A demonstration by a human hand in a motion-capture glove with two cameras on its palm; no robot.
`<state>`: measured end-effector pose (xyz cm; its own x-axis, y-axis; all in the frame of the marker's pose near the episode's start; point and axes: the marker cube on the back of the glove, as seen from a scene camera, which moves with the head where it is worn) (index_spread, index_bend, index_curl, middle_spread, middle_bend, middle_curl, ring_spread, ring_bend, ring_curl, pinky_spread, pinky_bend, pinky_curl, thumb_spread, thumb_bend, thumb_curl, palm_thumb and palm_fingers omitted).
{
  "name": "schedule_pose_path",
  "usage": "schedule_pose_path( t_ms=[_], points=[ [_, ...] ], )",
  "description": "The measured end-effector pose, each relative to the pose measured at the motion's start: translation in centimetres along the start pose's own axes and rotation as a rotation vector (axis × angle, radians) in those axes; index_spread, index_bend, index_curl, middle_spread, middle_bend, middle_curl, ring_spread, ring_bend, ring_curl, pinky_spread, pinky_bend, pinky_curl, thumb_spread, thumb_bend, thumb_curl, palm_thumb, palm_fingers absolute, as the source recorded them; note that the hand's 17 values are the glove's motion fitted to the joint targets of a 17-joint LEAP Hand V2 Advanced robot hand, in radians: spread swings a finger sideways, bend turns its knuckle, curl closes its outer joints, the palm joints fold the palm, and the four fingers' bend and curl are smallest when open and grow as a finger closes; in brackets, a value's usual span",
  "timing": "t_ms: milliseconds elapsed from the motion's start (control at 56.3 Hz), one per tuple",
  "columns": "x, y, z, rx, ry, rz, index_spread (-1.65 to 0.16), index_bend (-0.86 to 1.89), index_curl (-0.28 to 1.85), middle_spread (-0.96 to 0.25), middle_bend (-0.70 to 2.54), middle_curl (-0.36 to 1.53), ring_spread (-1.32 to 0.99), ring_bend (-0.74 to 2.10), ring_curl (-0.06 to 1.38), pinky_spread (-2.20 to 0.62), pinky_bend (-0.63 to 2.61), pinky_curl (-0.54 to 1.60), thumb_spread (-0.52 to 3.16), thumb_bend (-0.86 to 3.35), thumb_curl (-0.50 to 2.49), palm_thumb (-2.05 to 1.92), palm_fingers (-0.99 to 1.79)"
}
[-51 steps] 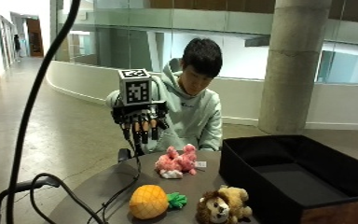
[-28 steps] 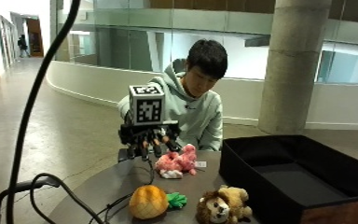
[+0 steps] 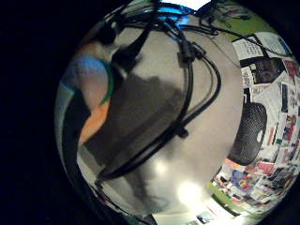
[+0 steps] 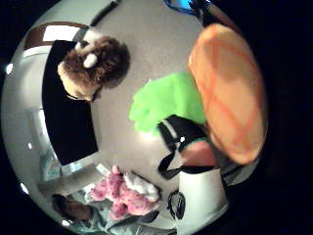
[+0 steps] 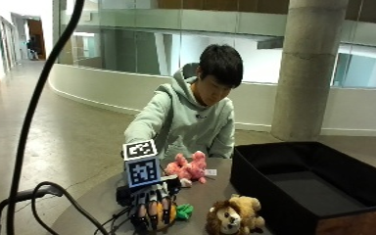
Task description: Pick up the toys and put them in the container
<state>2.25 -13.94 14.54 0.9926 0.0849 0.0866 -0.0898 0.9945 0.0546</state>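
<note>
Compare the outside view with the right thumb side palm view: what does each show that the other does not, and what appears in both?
Only the outside view shows the gloved right hand from above, reaching down onto the orange toy, and the seated person's whole upper body. Only the thumb side palm view shows the toy's green leaves spread on the table beside its orange body close to the palm. Both share the lion toy, the pink toy and the black container.

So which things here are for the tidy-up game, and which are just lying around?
For the job:
- orange toy, under the gloved right hand
- lion toy
- pink toy
- black container

Just lying about:
- black cables on the table
</note>
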Motion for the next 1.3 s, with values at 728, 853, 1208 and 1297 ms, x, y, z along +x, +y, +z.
schedule_pose_path(
  t_ms=[728, 853, 1208, 1297],
  points=[
    [-18.9, 6.5, -17.7, -0.074, -0.037, -0.295, -0.29, 0.80, 0.58, -0.21, 1.13, 0.64, -0.36, 1.29, 0.63, -0.37, 1.08, 0.52, 0.40, 0.13, 0.71, 0.64, 1.12],
    [-27.0, 6.9, -20.8, 0.106, -0.093, -0.360, -0.28, 0.84, 0.65, -0.21, 1.17, 0.69, -0.35, 1.34, 0.65, -0.37, 1.11, 0.54, 0.30, 0.12, 0.75, 0.64, 1.08],
    [-38.9, 5.0, -18.4, 0.062, -0.140, -0.441, -0.27, 0.33, 0.70, -0.16, 0.68, 0.62, -0.26, 1.06, 0.62, -0.25, 1.29, 0.61, 0.70, -0.08, 0.74, 0.39, -0.50],
    [-37.8, 4.4, -18.4, 0.068, -0.139, -0.432, -0.27, 0.14, 0.55, -0.06, 0.34, 0.49, -0.14, 0.56, 0.47, -0.12, 1.11, 0.52, 0.88, -0.10, 0.61, 0.14, -0.69]
  ],
)
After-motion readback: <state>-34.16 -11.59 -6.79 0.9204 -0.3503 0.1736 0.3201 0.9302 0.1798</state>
